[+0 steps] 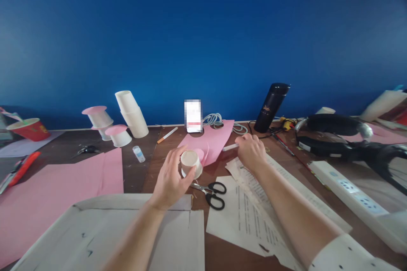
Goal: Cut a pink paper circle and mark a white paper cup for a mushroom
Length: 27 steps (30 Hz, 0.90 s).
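My left hand (170, 178) is curled around a small white paper cup (190, 159) that stands upside down on the table, thumb on its near side. A pink paper disc (199, 153) shows just behind the cup. To the right, my right hand (252, 151) has its fingers closed on a white pen-shaped stick (230, 147), whose end points left. Black-handled scissors (215, 195) lie just in front of the cup. Behind both hands is a cut sheet of pink paper (219, 140).
Stacked white cups (135, 118) and cups topped with pink discs (119, 135) stand at the left. A lit phone (193, 116) leans on the blue wall. Farther right are a black flask (270, 110), a power strip (352, 190) and printed papers (241, 211). A white box (127, 228) lies in front.
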Available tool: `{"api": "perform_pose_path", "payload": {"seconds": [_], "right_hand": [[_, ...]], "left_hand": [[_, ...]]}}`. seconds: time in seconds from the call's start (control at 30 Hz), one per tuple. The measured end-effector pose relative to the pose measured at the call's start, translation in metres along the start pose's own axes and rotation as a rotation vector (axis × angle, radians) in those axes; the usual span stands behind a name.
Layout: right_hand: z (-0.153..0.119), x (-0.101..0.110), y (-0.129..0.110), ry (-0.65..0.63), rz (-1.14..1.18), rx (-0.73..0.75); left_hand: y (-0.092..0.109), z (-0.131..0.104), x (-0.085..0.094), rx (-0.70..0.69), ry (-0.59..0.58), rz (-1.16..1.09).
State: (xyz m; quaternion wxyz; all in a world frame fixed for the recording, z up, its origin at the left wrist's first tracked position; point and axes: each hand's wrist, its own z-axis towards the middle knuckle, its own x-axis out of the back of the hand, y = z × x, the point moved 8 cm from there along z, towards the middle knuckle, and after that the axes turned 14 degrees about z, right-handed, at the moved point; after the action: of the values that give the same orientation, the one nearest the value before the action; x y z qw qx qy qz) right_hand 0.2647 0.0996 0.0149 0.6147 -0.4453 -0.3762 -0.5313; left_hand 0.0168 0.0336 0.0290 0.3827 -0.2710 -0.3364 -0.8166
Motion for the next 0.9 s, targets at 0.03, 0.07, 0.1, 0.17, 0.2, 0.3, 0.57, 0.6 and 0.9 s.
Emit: {"api": "perform_pose_path", "payload": {"seconds": [0.03,0.07,0.1,0.17,0.2,0.3,0.57,0.6,0.9], "right_hand": [[0.001,0.002,0.001,0.025,-0.003,-0.008],[0.001,0.005,0.004,0.046,-0.003,-0.015],[0.002,0.007,0.007,0.062,-0.001,-0.024],[0.004,0.012,0.016,0.087,0.008,-0.055],[0.005,0.015,0.023,0.099,0.015,-0.079],[0.009,0.026,0.044,0.171,0.094,-0.154],[0.007,0.0,0.008,0.057,1.676,-0.314],[0.003,-0.006,-0.007,-0.013,1.837,-0.338],[-0.034,-0.015,-0.08,-0.362,2.152,-0.342]], "left_hand": [[0.0,0.0,-0.002,-0.006,-0.01,0.004],[0.0,-0.001,-0.003,-0.01,-0.02,0.009],[0.0,-0.001,-0.005,-0.013,-0.031,0.014],[-0.001,-0.002,-0.009,-0.011,-0.053,0.016],[-0.002,-0.002,-0.011,-0.006,-0.064,0.017],[-0.004,-0.002,-0.016,0.007,-0.086,0.022],[-0.009,-0.002,-0.022,0.036,-0.081,0.088],[-0.009,-0.001,-0.019,0.035,-0.052,0.092],[0.018,0.0,0.022,-0.12,0.18,0.098]]}}
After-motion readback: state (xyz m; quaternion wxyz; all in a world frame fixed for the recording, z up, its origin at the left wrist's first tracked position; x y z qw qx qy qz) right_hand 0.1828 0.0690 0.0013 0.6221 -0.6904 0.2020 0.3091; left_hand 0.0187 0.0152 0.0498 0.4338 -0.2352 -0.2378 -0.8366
